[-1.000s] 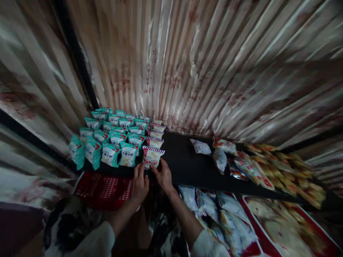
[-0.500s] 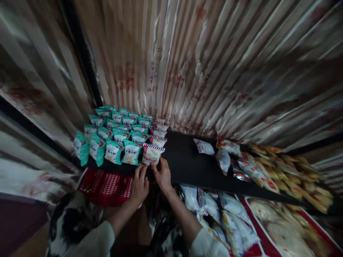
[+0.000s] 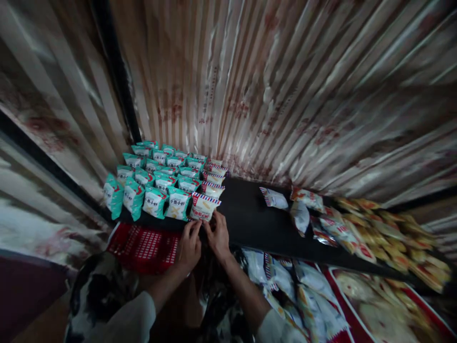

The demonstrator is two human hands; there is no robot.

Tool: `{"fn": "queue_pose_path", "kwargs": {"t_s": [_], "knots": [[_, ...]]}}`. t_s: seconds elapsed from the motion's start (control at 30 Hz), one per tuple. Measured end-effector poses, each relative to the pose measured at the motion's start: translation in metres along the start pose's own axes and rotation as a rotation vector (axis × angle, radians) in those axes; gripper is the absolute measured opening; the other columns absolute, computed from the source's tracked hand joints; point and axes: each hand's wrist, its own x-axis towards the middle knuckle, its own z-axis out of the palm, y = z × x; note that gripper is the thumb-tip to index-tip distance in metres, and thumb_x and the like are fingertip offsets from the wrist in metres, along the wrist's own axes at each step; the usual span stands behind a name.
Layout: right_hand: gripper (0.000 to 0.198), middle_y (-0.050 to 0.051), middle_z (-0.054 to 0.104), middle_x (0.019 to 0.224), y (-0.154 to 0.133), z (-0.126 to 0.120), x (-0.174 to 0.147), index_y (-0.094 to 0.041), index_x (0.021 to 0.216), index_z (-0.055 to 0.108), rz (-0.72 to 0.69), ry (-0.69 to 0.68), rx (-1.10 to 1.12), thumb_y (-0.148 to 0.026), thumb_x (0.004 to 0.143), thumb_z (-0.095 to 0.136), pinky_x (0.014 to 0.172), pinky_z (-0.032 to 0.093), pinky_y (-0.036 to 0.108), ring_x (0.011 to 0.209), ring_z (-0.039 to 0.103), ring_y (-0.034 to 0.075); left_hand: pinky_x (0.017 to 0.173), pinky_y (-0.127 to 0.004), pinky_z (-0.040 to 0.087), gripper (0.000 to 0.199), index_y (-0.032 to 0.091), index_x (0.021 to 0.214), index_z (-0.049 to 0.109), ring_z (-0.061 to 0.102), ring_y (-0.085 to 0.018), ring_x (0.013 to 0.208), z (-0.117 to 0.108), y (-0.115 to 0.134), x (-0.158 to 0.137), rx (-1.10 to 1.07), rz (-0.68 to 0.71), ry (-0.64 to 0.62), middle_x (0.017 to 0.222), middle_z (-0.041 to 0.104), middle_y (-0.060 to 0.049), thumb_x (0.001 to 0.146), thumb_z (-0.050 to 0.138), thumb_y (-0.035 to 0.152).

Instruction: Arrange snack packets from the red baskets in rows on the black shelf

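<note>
A cream snack bag (image 3: pixel 203 206) with red print and a striped top edge stands upright at the front of the black shelf (image 3: pixel 246 209). My left hand (image 3: pixel 190 246) pinches its lower edge from the left. At its lower right corner, my right hand (image 3: pixel 218 237) has thumb and fingers closed on the bag. Behind it, more striped-edge bags (image 3: pixel 213 189) form a row going back. To its left stand rows of teal-and-white snack bags (image 3: pixel 178 204), the nearest one close beside it.
Loose white and red packets (image 3: pixel 274 198) lie on the shelf's right, beside a pile of yellow packets (image 3: pixel 389 233). Below are a red basket (image 3: pixel 144 247), packed white bags (image 3: pixel 310 286) and a red-rimmed crate (image 3: pixel 352 312). Corrugated plastic-covered sheeting (image 3: pixel 246 95) rises behind.
The view has shifted slightly, moving the scene a little to the right. Both hands stay at the base of the front snack bag, which keeps its place at the head of its row.
</note>
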Motion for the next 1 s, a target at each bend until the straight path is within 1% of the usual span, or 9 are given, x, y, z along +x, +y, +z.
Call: {"fn": "queue_pose_path", "kwargs": {"t_s": [0.13, 0.23, 0.33, 0.47, 0.57, 0.67, 0.83, 0.9, 1.0], "knots": [[0.045, 0.015, 0.054, 0.122, 0.0, -0.001, 0.001, -0.017, 0.122, 0.057, -0.001, -0.018, 0.017, -0.042, 0.085, 0.053, 0.091, 0.049, 0.039, 0.112, 0.054, 0.026, 0.104, -0.039, 0.044, 0.054, 0.018, 0.134, 0.048, 0.05, -0.022, 0.122, 0.003, -0.001, 0.003, 0.012, 0.008, 0.028, 0.127, 0.048, -0.012, 0.082, 0.038, 0.008], [0.044, 0.015, 0.055, 0.122, -0.001, -0.003, 0.002, -0.017, 0.121, 0.058, -0.02, -0.039, 0.046, -0.043, 0.086, 0.053, 0.092, 0.049, 0.039, 0.113, 0.053, 0.026, 0.104, -0.04, 0.044, 0.055, 0.019, 0.135, 0.046, 0.049, -0.022, 0.123, 0.004, -0.002, 0.003, 0.027, -0.008, 0.02, 0.128, 0.048, -0.012, 0.082, 0.039, 0.008], [0.044, 0.016, 0.056, 0.12, -0.003, -0.008, 0.0, -0.016, 0.121, 0.057, -0.026, -0.019, 0.073, -0.042, 0.086, 0.051, 0.09, 0.05, 0.04, 0.112, 0.054, 0.026, 0.103, -0.04, 0.045, 0.054, 0.018, 0.136, 0.045, 0.049, -0.022, 0.123, 0.002, -0.001, 0.001, 0.029, -0.017, -0.006, 0.129, 0.049, -0.012, 0.083, 0.039, 0.008], [0.037, 0.014, 0.058, 0.118, -0.001, -0.019, -0.003, -0.018, 0.118, 0.059, -0.028, 0.001, 0.09, -0.039, 0.089, 0.048, 0.086, 0.051, 0.038, 0.11, 0.055, 0.024, 0.103, -0.041, 0.045, 0.051, 0.014, 0.134, 0.047, 0.05, -0.023, 0.122, 0.0, 0.005, -0.001, 0.026, -0.021, -0.016, 0.129, 0.049, -0.014, 0.084, 0.037, 0.009], [0.036, 0.014, 0.06, 0.114, 0.008, -0.028, -0.005, -0.017, 0.114, 0.061, -0.028, 0.067, 0.059, -0.039, 0.089, 0.046, 0.087, 0.051, 0.04, 0.106, 0.057, 0.024, 0.103, -0.039, 0.045, 0.05, 0.017, 0.132, 0.048, 0.052, -0.021, 0.12, 0.002, 0.01, -0.002, 0.001, -0.029, -0.013, 0.127, 0.051, -0.012, 0.083, 0.038, 0.009], [0.035, 0.014, 0.061, 0.112, 0.021, -0.038, -0.004, -0.017, 0.113, 0.061, -0.034, 0.132, 0.027, -0.038, 0.089, 0.046, 0.087, 0.051, 0.042, 0.102, 0.058, 0.024, 0.102, -0.037, 0.046, 0.049, 0.016, 0.13, 0.05, 0.053, -0.02, 0.118, 0.006, 0.014, -0.006, -0.033, -0.052, -0.013, 0.124, 0.053, -0.011, 0.083, 0.037, 0.009], [0.033, 0.013, 0.062, 0.109, 0.038, -0.06, -0.001, -0.018, 0.112, 0.061, -0.053, 0.177, -0.033, -0.035, 0.088, 0.045, 0.086, 0.051, 0.041, 0.098, 0.059, 0.023, 0.098, -0.037, 0.049, 0.045, 0.016, 0.126, 0.053, 0.057, -0.02, 0.113, 0.012, 0.018, -0.012, -0.072, -0.054, -0.011, 0.121, 0.054, -0.012, 0.084, 0.037, 0.011], [0.033, 0.013, 0.061, 0.111, 0.044, -0.07, 0.002, -0.018, 0.113, 0.061, -0.064, 0.192, -0.073, -0.033, 0.088, 0.044, 0.087, 0.051, 0.041, 0.1, 0.059, 0.023, 0.096, -0.038, 0.05, 0.045, 0.015, 0.126, 0.053, 0.058, -0.021, 0.112, 0.013, 0.021, -0.012, -0.074, -0.042, 0.0, 0.121, 0.054, -0.013, 0.084, 0.037, 0.011], [0.035, 0.013, 0.058, 0.119, 0.057, -0.089, 0.014, -0.019, 0.116, 0.06, -0.089, 0.228, -0.168, -0.032, 0.088, 0.043, 0.091, 0.048, 0.042, 0.11, 0.054, 0.024, 0.096, -0.038, 0.051, 0.044, 0.015, 0.123, 0.055, 0.058, -0.021, 0.113, 0.018, 0.027, -0.009, -0.067, -0.024, 0.04, 0.121, 0.055, -0.013, 0.084, 0.037, 0.01]]}}
